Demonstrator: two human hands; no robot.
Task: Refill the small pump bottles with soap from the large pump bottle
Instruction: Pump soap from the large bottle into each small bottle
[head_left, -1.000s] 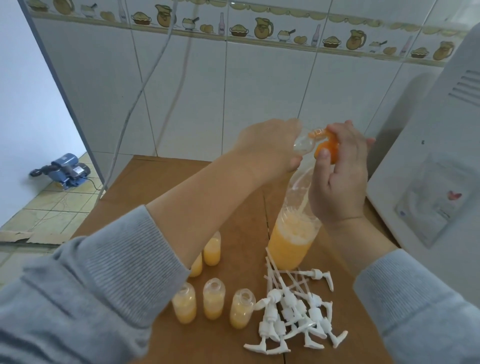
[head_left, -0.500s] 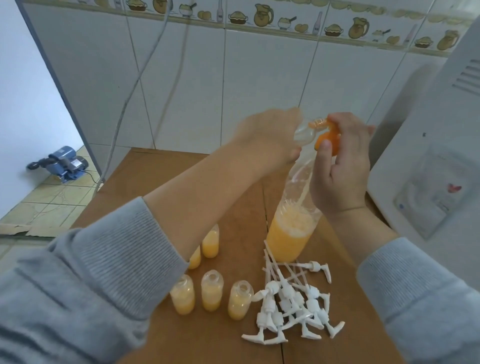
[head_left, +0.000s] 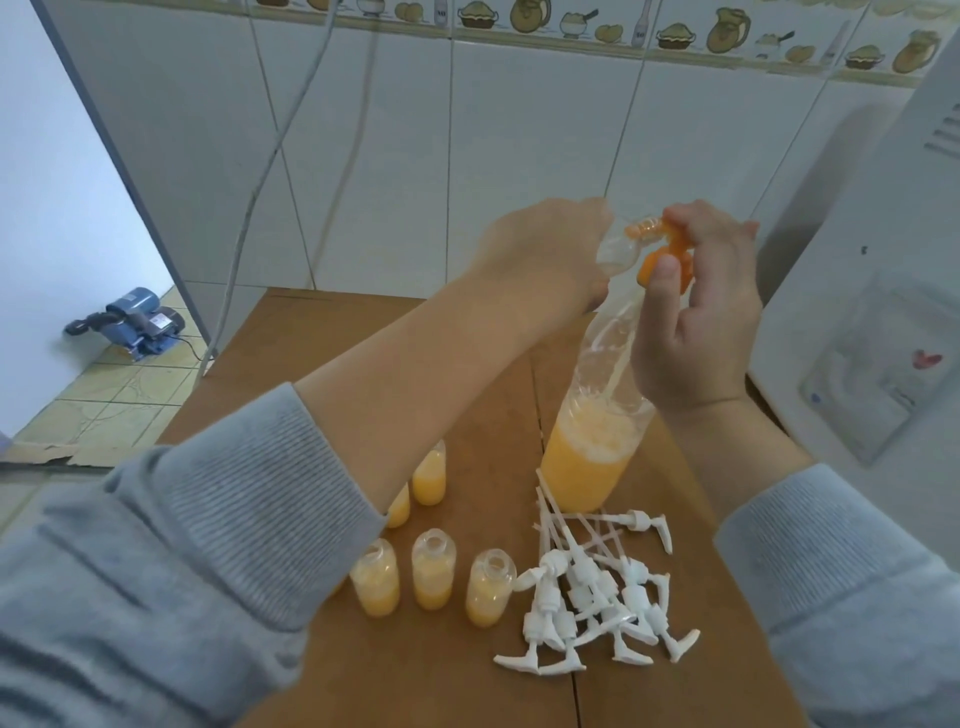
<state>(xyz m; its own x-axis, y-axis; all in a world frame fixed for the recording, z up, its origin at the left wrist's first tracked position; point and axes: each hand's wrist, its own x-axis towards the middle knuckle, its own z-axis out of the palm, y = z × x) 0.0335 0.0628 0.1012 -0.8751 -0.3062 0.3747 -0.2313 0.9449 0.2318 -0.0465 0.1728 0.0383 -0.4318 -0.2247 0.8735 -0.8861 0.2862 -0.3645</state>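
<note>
Both arms reach forward and up, grey ribbed sleeves pushed back to mid-forearm. The left hand (head_left: 545, 254), back turned to the camera, curls its fingers round something small (mostly hidden behind the knuckles). The right hand (head_left: 696, 312) stands upright just beside it, thumb pressed forward against the curled index finger, the remaining fingers loosely bent.

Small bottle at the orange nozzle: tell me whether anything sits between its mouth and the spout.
Nothing visible does. The left hand holds the small bottle with its mouth right at the orange nozzle, which the right hand presses atop the large bottle.
</note>
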